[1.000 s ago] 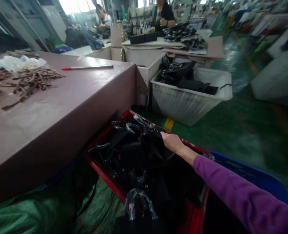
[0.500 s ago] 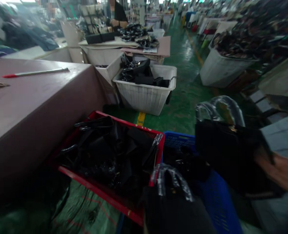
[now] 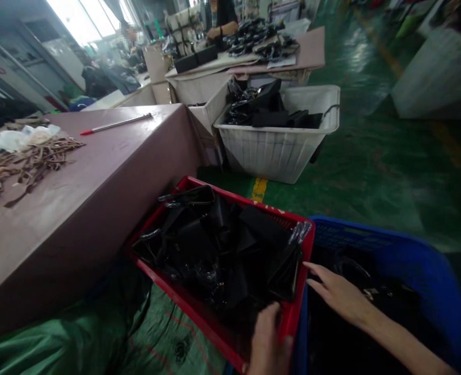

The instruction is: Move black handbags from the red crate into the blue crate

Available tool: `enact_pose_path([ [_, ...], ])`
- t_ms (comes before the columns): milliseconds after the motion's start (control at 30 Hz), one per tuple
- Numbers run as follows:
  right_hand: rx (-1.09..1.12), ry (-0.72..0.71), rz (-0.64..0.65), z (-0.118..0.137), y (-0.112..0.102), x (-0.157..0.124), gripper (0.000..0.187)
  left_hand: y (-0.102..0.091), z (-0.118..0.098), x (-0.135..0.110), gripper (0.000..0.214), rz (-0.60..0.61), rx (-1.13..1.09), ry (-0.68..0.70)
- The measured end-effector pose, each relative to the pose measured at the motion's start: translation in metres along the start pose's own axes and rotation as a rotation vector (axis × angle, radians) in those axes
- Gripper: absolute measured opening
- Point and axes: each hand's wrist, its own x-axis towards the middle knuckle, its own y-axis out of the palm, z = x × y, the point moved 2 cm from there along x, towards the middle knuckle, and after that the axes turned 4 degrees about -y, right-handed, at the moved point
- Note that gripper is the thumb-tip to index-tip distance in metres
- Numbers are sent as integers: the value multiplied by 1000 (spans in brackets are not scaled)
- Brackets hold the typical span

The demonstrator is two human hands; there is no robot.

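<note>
Hands [image 3: 342, 297] at red crate [image 3: 306, 271] rim

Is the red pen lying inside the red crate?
No, the red pen lies on the brown table, while the red crate holds black bags.

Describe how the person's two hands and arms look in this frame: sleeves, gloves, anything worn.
Both hands are bare, no gloves. No rings or watch can be made out. The left hand shows only to the wrist. The right hand leads into a bare forearm; no sleeve shows in this view.
</note>
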Motion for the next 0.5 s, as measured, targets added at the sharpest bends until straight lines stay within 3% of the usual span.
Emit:
enact_pose_path([
  [167, 1, -125, 68, 95, 50, 149, 57, -189, 45, 119, 76, -347, 379, 41],
  [267, -54, -143, 57, 136, 76, 229, 71, -272, 55, 187, 91, -365, 588, 77],
  [367, -130, -95, 37, 164, 101, 287, 79, -316, 69, 237, 91, -227, 765, 74],
  [500, -244, 5, -14, 174, 127, 325, 64, -324, 84, 272, 82, -64, 946, 54],
])
